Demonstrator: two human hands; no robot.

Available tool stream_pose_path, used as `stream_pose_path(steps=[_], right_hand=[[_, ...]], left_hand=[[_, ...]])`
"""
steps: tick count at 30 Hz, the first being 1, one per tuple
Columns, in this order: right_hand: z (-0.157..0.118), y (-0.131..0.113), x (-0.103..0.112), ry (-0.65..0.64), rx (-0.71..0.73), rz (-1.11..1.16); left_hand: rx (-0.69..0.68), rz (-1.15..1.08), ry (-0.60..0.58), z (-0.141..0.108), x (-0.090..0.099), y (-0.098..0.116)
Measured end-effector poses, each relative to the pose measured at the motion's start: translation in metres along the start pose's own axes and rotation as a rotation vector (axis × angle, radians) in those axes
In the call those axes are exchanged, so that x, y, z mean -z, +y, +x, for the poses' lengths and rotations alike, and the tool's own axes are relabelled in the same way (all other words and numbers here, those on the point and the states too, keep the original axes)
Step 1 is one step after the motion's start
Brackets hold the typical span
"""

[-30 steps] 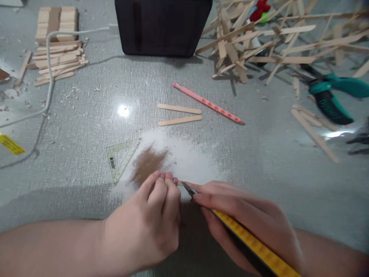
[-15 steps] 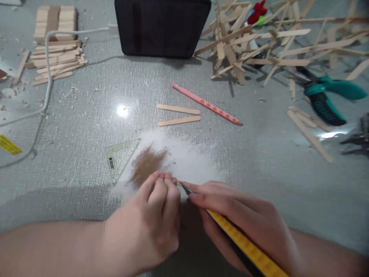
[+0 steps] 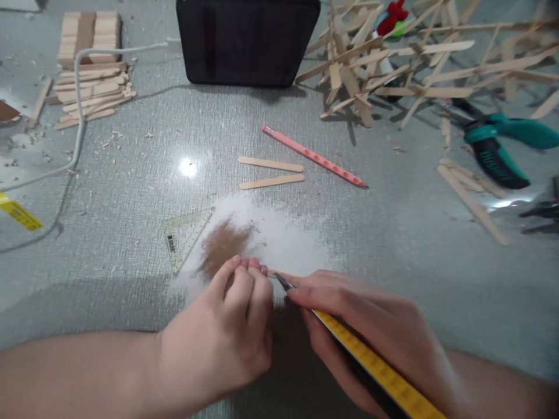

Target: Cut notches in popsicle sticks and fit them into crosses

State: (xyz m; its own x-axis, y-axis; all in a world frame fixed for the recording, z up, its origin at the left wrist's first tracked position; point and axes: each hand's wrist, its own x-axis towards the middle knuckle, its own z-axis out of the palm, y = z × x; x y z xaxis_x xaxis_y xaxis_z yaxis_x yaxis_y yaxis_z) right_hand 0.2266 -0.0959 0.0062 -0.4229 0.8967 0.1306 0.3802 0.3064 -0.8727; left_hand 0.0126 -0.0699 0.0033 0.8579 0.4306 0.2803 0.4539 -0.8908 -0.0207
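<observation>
My left hand is closed around one end of a wooden craft stick, most of which the fingers hide. A utility knife with a yellow and black handle lies in the grip of my right hand. Its metal blade touches the stick just right of my left fingertips. Both hands are over a worn white patch with a brown smudge. Just beyond it, two loose craft sticks lie side by side, near a pink pencil.
A clear set square lies left of the smudge. Farther back are stacked craft sticks, a white cable, a dark-screened device and a stick structure. Teal-handled pliers rest at the right.
The view has shifted slightly, moving the surroundings a little to the right. Both hands keep their grips, and the blade has slid very slightly rightward along the stick.
</observation>
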Motion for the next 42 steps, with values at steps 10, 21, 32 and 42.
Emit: stream_pose_path(steps=[10, 21, 32, 42], right_hand=[[0.0048, 0.0046, 0.0045, 0.12, 0.069, -0.116], [0.005, 0.0069, 0.0014, 0.13, 0.08, -0.094], [0.005, 0.0011, -0.0012, 0.069, 0.009, -0.049], [0.0051, 0.0038, 0.003, 0.047, 0.034, -0.064]], left_hand=[[-0.045, 0.015, -0.044, -0.0018, 0.0029, -0.004], [-0.068, 0.002, -0.061, -0.0007, 0.0041, -0.0055], [-0.039, 0.007, -0.043, 0.0027, 0.0038, -0.0023], [0.072, -0.067, 0.048, 0.002, -0.0003, -0.0012]])
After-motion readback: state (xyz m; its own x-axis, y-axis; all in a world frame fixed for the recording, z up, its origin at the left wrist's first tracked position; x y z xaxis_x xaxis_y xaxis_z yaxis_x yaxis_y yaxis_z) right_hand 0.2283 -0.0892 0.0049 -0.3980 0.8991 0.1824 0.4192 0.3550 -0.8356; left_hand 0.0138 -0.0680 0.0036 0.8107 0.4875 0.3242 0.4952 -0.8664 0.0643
